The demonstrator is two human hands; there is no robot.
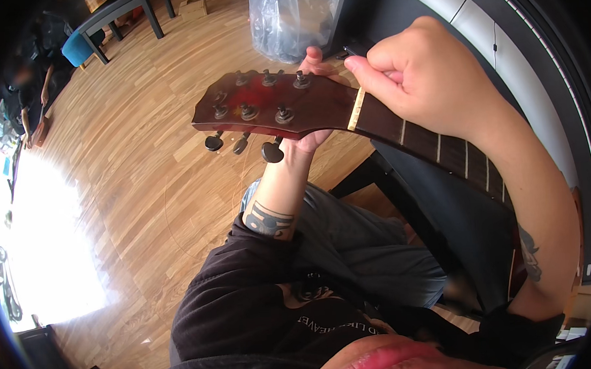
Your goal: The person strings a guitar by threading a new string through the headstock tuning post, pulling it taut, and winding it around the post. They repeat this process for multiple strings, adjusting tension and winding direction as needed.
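Note:
A guitar headstock point(253, 102), dark red with several black tuning pegs, extends to the left in front of me. My left hand point(314, 141) supports it from below, where the headstock meets the neck; its fingers show past the far edge and its palm is hidden. A pale nut point(356, 110) crosses the dark fretboard point(419, 131), which runs down to the right. Over the fretboard near the nut, my right hand point(431, 78) is closed in a pinch. The tip of a thin dark tool point(349, 50) sticks out past its thumb; the rest is hidden.
A clear plastic bag point(296, 22) stands on the wooden floor point(137, 147) beyond the headstock. Along the right runs a keyboard instrument point(578, 99). A dark table point(113, 16) and blue stool point(77, 47) are at the far left, near another person point(22, 93).

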